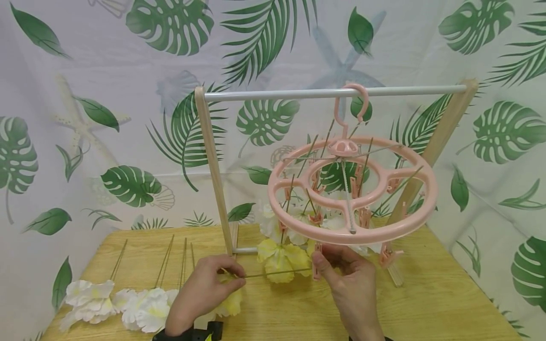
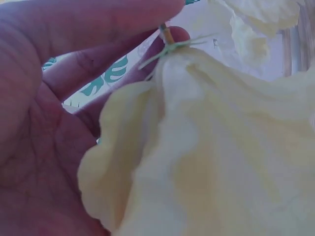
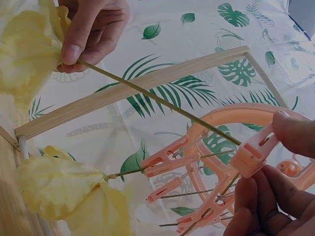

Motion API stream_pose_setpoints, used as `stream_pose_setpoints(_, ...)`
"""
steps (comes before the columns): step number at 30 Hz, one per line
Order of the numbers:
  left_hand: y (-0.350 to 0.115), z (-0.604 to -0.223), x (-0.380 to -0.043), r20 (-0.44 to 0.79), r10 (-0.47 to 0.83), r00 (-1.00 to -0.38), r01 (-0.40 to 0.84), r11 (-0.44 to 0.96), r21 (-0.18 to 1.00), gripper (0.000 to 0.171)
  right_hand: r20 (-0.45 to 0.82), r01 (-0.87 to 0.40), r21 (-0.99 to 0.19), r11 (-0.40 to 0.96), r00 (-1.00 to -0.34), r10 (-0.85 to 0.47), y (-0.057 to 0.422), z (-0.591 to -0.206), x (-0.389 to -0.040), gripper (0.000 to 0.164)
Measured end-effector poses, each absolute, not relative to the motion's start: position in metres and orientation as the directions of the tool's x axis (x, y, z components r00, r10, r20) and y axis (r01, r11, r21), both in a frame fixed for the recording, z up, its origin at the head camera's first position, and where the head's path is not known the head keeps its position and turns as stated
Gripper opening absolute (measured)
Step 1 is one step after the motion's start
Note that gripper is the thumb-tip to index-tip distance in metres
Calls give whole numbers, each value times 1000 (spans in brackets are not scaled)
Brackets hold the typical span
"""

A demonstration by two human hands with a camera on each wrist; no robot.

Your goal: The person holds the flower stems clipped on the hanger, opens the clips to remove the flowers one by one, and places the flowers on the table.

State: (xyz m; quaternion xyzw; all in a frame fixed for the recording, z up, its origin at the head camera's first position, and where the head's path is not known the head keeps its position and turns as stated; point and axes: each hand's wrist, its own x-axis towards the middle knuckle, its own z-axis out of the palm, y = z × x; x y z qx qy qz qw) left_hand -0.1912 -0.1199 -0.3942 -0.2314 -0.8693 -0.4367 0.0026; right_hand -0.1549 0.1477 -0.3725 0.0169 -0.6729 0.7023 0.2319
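Between thumb and fingers my left hand [image 1: 209, 286] pinches the stem of a yellow artificial flower [image 2: 197, 147], just behind its petals. The thin green-brown stem [image 3: 157, 101] stretches across to a pink clothes peg [image 3: 253, 152] on the near side of the round drying hanger [image 1: 409, 232]. My right hand [image 1: 351, 279] holds that peg between thumb and fingers, and the stem's far end meets it in the right wrist view. Close by, another yellow flower [image 3: 59, 182] hangs with its stem in a neighbouring peg.
The hanger's hook hangs on a white bar [image 1: 273, 96] between wooden posts [image 1: 215, 175]. More pegs around the ring hold stems, with white blooms [image 1: 270, 222] below. Several white flowers [image 1: 149, 310] lie on the wooden table [image 1: 290, 317] at the left, stems pointing away.
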Motion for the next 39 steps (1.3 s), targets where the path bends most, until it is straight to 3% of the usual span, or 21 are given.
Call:
stream_pose_setpoints(16, -130, -392, -187, 144, 269, -952, 276, 553, 786, 10, 241, -258, -966, -25, -932, 272, 149, -370, -155, 25)
stream_pose_setpoints(39, -147, -388, -185, 307, -78, -948, 212, 565, 797, 8, 167, -174, -985, -10, -962, 216, 148, -368, -155, 32)
